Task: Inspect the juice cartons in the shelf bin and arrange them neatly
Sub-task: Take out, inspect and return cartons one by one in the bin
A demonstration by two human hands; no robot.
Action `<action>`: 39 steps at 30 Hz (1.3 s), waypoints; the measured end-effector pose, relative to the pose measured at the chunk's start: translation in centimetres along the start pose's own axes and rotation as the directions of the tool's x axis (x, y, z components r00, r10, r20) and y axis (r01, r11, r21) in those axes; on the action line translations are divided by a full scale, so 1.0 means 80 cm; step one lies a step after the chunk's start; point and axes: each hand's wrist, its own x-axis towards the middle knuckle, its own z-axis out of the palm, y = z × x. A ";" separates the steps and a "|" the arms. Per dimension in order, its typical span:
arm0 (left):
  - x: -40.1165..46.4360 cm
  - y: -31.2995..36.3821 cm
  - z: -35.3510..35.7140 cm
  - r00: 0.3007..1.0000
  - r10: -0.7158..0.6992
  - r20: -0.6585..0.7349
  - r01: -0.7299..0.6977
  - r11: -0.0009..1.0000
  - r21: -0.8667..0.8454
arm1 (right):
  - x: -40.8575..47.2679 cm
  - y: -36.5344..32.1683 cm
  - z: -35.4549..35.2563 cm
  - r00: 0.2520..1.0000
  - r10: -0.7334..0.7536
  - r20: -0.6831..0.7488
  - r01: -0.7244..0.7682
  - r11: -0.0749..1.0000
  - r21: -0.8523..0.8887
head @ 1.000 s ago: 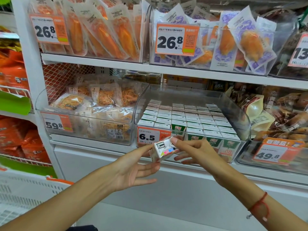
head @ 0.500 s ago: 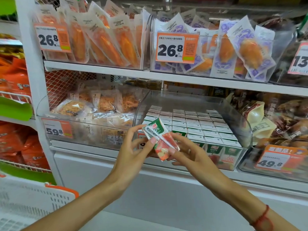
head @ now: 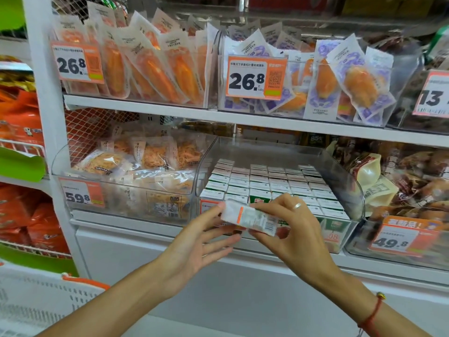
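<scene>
A small juice carton (head: 250, 218) lies on its side in front of the clear shelf bin (head: 353, 190), its white printed side with a barcode facing me. My right hand (head: 289, 229) pinches its right end between thumb and fingers. My left hand (head: 196, 244) touches its left end with the thumb tip, the other fingers spread straight below. Inside the bin, several rows of upright juice cartons (head: 267, 183) stand packed together, white tops up. One gap shows a green carton face (head: 259, 198) in the front row.
A bin of shredded snack packs (head: 136, 166) sits left of the juice bin and a bin of brown packs (head: 418, 181) right. The upper shelf (head: 218, 116) overhangs with hanging pouches. A white basket (head: 36, 300) stands at lower left.
The carton has been turned in my hands: first its end showed, then its green front, now its white printed side. My hands have stayed in front of the bin.
</scene>
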 end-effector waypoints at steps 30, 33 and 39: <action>0.079 0.083 0.043 0.818 0.494 0.294 -0.451 0.234 0.862 | -0.003 0.110 -0.002 0.901 0.349 0.256 -0.197 0.858 -0.475; 0.097 0.098 0.057 0.870 0.341 0.356 -0.334 -0.123 0.935 | -0.004 0.111 -0.003 0.905 0.338 0.258 -0.184 0.858 -0.479; 0.123 0.113 0.084 0.924 0.059 0.378 -0.337 -0.341 0.878 | -0.003 0.116 -0.001 0.913 0.319 0.255 -0.173 0.867 -0.467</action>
